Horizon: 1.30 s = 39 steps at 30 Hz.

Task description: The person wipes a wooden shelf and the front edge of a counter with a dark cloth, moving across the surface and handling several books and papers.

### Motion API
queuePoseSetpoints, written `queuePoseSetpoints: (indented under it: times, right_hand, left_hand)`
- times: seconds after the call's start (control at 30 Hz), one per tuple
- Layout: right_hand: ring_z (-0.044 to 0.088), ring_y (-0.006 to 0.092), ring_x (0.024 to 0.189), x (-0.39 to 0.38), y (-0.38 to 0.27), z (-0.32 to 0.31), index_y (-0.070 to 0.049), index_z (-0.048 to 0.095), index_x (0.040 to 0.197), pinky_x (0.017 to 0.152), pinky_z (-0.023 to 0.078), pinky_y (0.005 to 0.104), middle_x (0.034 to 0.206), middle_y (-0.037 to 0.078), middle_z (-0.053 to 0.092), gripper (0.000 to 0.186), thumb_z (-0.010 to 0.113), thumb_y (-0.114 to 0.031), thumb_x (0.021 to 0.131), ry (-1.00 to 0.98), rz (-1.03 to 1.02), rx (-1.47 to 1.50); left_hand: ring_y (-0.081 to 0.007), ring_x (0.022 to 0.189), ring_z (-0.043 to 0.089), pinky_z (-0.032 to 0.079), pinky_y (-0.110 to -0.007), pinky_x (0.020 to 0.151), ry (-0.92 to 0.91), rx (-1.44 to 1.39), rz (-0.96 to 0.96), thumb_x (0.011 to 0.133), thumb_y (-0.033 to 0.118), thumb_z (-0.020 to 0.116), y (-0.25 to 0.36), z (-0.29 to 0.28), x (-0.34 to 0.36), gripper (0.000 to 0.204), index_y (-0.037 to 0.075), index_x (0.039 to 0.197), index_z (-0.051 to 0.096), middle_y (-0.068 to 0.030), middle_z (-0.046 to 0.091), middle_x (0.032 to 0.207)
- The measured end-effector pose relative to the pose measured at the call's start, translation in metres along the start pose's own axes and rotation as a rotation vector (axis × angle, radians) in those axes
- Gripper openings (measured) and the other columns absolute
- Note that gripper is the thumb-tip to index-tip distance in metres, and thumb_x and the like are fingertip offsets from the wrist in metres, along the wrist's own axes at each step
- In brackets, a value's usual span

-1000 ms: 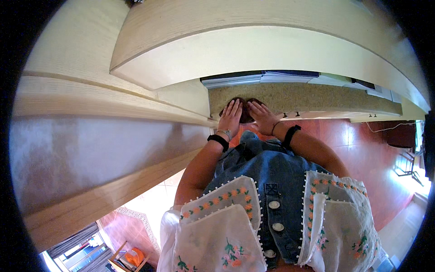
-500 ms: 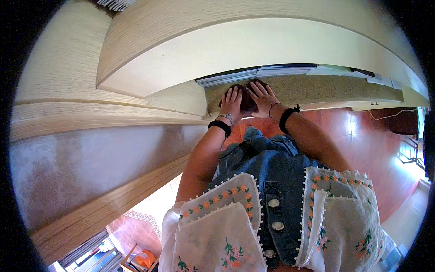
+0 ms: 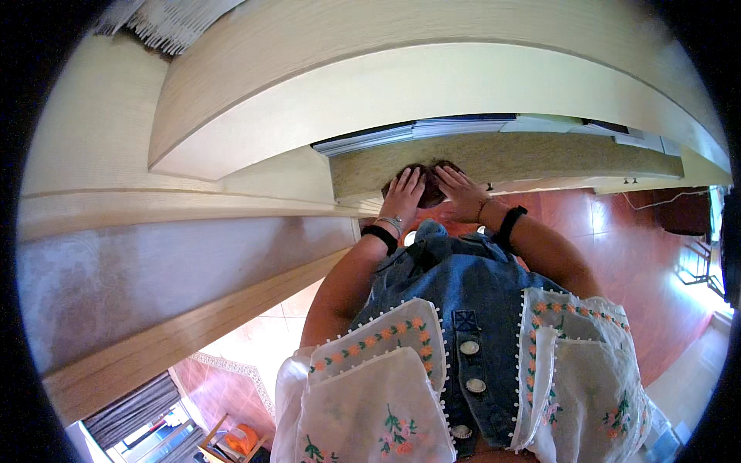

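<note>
A dark reddish-brown rounded object (image 3: pixel 433 193) sits at the front edge of a speckled tan shelf (image 3: pixel 540 154); its kind I cannot make out under my hands. My left hand (image 3: pixel 402 197) lies over its left side, fingers long and close together. On its right side rests my right hand (image 3: pixel 461 195), fingers pointing inward across the top. Both palms press against it, and the thumbs are mostly hidden. A dip shows in its far edge between my fingertips.
Thin books or papers (image 3: pixel 417 130) lie at the back of the shelf. A pale wooden board (image 3: pixel 370 85) spans above it. To the left stands a wooden panel (image 3: pixel 193 202) with a frosted pane (image 3: pixel 177 270). Red tiled floor (image 3: pixel 571 247) stretches to the right.
My hands and the brown object have shifted to the right along the shelf and toward me. The view has turned slightly, showing more white slats at the upper left.
</note>
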State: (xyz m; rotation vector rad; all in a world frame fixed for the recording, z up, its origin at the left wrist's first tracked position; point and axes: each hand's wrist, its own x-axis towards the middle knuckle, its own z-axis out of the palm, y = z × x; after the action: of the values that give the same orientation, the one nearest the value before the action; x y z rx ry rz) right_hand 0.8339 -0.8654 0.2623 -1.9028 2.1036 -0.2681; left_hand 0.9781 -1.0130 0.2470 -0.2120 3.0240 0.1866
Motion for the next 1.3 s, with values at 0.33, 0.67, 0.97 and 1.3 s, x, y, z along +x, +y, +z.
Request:
queuePoseSetpoints:
  times: [0.33,0.67,0.97,1.3]
  right_hand:
    - [0.019,0.0336,0.132,-0.007,0.030,-0.012,0.003,0.035,0.129,0.107,0.020,0.0439,0.142,0.019,0.021,0.084,0.065,-0.045,0.067,0.050,0.047,0.004]
    - [0.020,0.0330,0.132,0.013,0.051,-0.030,-0.009,0.029,0.135,0.105,0.022,0.0496,0.142,0.015,0.021,0.090,0.068,-0.045,0.062,-0.008,0.123,-0.100]
    - [0.019,0.0320,0.133,-0.001,0.048,-0.036,-0.011,0.028,0.136,0.107,0.020,0.0454,0.144,0.014,0.020,0.083,0.065,-0.042,0.068,-0.032,0.171,-0.106]
    - [0.023,0.0345,0.130,-0.063,0.072,-0.034,-0.007,0.031,0.134,0.105,0.022,0.0459,0.141,0.017,0.024,0.080,0.066,-0.037,0.068,0.036,0.137,-0.087]
  left_hand:
    - [-0.0314,0.134,0.014,0.019,-0.046,0.107,-0.074,-0.193,-0.086,0.075,0.024,0.061,0.032,-0.022,0.035,0.075,0.003,0.136,0.024,-0.0138,0.015,0.145]
    - [-0.0334,0.135,0.008,0.014,-0.055,0.104,-0.039,-0.065,-0.271,0.064,0.061,0.061,0.036,-0.009,0.064,0.107,0.003,0.139,0.012,-0.0150,0.008,0.146]
    - [-0.0323,0.135,0.009,0.015,-0.054,0.105,-0.095,-0.047,-0.226,0.065,0.056,0.065,0.039,-0.026,0.070,0.101,0.004,0.138,0.018,-0.0133,0.009,0.147]
    - [-0.0323,0.134,0.014,0.022,-0.053,0.104,-0.068,0.066,-0.077,0.072,0.027,0.066,0.082,-0.023,0.077,0.079,0.007,0.136,0.024,-0.0125,0.014,0.145]
